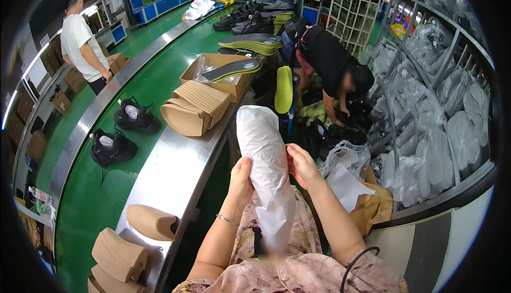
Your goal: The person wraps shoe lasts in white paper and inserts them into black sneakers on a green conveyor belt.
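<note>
White paper covers the bundle (261, 149) held above the lap (306, 210), its narrower end nearest, its rounded end pointing away. The left hand (242, 182) pinches its left edge between thumb and fingers; the right hand (302, 166) pinches the right edge. Wrapping looks well along: the upper part seems covered, while the near end hangs loose and appears left unfolded, though blur there makes that hard to judge. The paper is creased; its contents are hidden. Farther off, two black shoes (137, 116) sit unwrapped on the green belt (101, 202), with brown inserts (194, 106) and insoles (231, 70) beyond.
</note>
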`<state>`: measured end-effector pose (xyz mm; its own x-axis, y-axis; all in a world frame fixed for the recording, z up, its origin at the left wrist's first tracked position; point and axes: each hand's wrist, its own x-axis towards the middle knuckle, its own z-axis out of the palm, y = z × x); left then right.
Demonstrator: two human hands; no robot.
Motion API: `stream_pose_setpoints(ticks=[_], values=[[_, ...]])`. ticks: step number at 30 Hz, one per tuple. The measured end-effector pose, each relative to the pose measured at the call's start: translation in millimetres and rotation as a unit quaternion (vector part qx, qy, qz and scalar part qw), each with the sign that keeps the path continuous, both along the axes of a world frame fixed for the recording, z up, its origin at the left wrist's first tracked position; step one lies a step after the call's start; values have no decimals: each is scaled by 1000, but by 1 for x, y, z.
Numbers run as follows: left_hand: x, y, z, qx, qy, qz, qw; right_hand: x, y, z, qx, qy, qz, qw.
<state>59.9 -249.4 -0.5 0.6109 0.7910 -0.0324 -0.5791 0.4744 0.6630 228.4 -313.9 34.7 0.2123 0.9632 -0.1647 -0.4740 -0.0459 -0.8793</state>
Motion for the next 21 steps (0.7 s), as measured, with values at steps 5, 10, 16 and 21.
stream_pose_setpoints(ticks=[5, 10, 16, 21], values=[[-6, 2, 10, 49, -11, -131, 990, -3, 0, -12, 60, 71, -17, 996], [5, -9, 24, -124, -39, -73, 989, -24, 2, -3, 33, 158, -62, 985], [4, -19, 26, -75, -55, -69, 993, -27, 5, 2, 74, 78, -59, 993], [14, -21, 12, 5, -82, -90, 993, -10, 12, -12, 121, -402, -177, 890]])
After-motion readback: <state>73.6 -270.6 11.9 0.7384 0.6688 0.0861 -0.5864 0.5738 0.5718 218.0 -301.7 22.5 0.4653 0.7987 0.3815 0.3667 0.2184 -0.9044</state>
